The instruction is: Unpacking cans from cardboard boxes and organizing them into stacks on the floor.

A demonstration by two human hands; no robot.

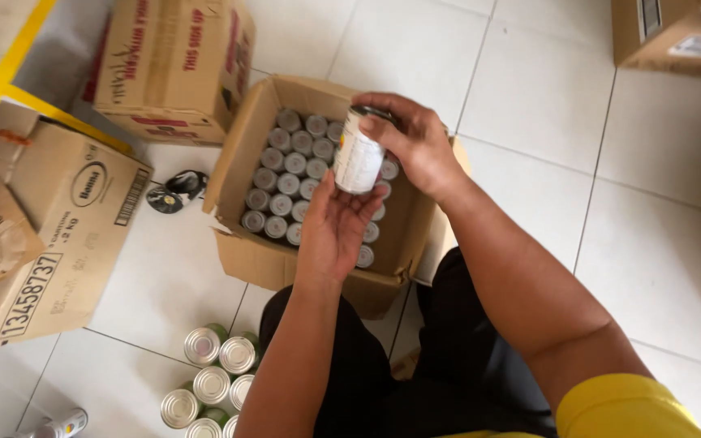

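Above the open box point(241, 154), the right hand point(415, 142) grips a can point(358, 156) (white-labelled); the left hand point(334, 231), open at six o'clock, should cup its base steadily.

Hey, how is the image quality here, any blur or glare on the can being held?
Head view: soft even daylight, faint shadows on the white floor tiles; the can in the right hand is slightly motion-blurred, its label unreadable; mild shine on the can tops on the floor; frame edges look a little stretched.
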